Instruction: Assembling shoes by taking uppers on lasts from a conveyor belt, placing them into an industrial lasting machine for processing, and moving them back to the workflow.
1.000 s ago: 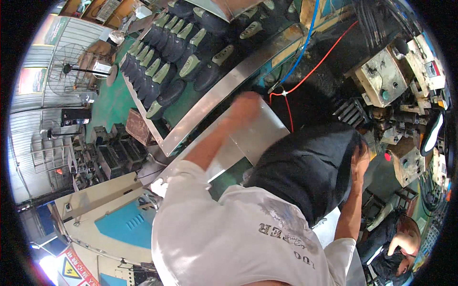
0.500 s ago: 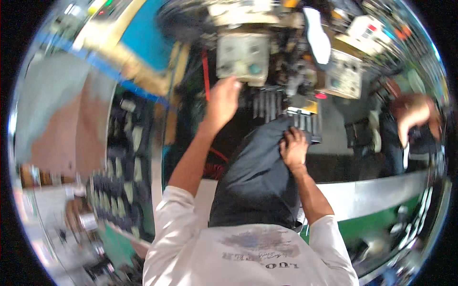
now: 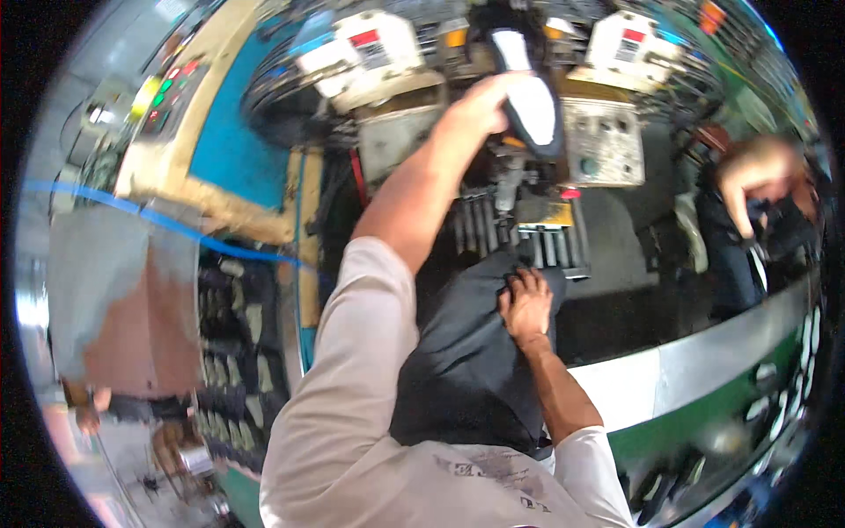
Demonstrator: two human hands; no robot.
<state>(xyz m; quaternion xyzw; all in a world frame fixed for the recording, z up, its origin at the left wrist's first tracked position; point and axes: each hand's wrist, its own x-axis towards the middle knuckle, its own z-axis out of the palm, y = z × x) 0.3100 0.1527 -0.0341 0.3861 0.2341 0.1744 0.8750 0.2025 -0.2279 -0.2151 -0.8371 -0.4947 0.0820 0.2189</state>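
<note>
The left hand (image 3: 487,104) has moved up to one white-soled shoe (image 3: 535,116) between two control boxes (image 3: 607,141), fingers curled over its middle; the right hand (image 3: 528,310), loosely spread, grips nothing, resting on dark trousers (image 3: 466,361).

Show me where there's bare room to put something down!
The silver ledge looks bare from the right forearm toward the co-worker. Next to it, a bit of green surface shows between ledge and right sleeve. It's crowded around the left hand, with the white-soled shoe and machinery. Dark shoes pack the left side too.
</note>
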